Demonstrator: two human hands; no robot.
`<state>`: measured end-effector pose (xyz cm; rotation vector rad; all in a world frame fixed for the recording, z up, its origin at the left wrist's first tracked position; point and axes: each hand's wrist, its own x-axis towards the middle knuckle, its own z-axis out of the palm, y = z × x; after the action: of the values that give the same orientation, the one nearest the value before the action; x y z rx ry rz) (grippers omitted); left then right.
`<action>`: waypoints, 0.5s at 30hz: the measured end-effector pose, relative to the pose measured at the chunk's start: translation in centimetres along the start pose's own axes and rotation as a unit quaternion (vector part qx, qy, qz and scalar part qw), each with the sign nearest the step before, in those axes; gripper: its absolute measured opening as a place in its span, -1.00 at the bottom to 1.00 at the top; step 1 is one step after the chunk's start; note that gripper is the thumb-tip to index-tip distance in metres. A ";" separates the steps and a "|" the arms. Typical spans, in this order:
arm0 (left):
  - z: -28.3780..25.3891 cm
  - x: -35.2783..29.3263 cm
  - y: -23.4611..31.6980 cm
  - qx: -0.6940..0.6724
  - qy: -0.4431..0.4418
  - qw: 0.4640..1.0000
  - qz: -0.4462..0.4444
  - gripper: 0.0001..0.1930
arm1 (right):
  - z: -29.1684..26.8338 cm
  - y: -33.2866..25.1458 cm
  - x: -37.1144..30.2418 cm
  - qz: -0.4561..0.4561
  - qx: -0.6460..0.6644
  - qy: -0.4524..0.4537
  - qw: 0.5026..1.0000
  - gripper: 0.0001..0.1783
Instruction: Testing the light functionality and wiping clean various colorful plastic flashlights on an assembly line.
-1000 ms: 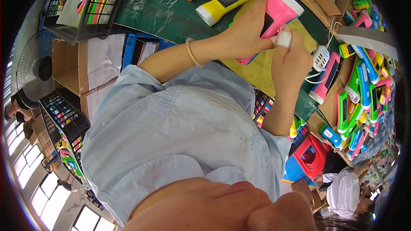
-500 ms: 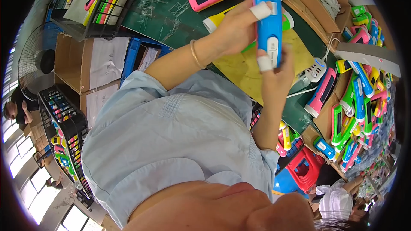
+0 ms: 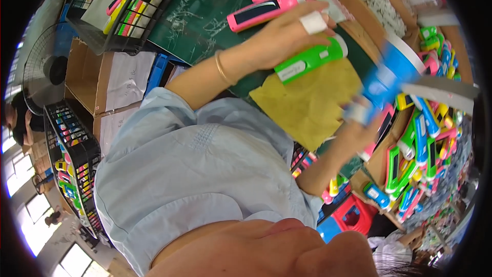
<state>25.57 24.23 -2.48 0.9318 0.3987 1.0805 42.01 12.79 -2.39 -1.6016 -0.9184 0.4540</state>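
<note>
My right hand (image 3: 361, 125) grips a blue flashlight (image 3: 384, 84) with a white head rim, held up tilted at the right side of the table; it is blurred by motion. White tape wraps a finger on each hand. My left hand (image 3: 289, 33), with a bangle at the wrist, reaches over the table with its fingers stretched out. Just beside it lies a green flashlight (image 3: 312, 60) with a white rim, on the edge of a yellow cloth (image 3: 307, 100). What lies under the left palm is hidden. Beyond it are pink flashlights (image 3: 264, 11).
A cardboard box of small white parts (image 3: 379, 5) stands at the far right. Many coloured flashlights (image 3: 420, 138) are heaped in a carton on the right. Black crates (image 3: 138, 15) and cartons (image 3: 84, 74) stand left, near a fan (image 3: 54, 69).
The blue flashlight has gone right and nearer in my right hand. My left hand has let go of it and moved over the table. The green flashlight shows more fully.
</note>
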 end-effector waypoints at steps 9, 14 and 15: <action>-28.9 20.7 4.7 0.777 0.293 0.553 0.061 -0.30 | -21.1 3.0 21.0 0.079 -0.184 0.266 0.943 -0.49; -26.6 20.9 6.0 0.716 0.233 0.653 -0.084 -0.40 | -26.0 7.5 27.1 0.037 -0.543 0.327 0.773 -0.26; -25.9 19.9 6.9 0.676 0.290 0.673 -0.074 -0.43 | -23.0 5.4 26.0 -0.078 -0.515 0.328 0.788 -0.27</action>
<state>12.80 54.43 -8.78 1.7625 1.9645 0.7774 76.33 17.73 3.15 -2.3760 -0.7431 -0.8701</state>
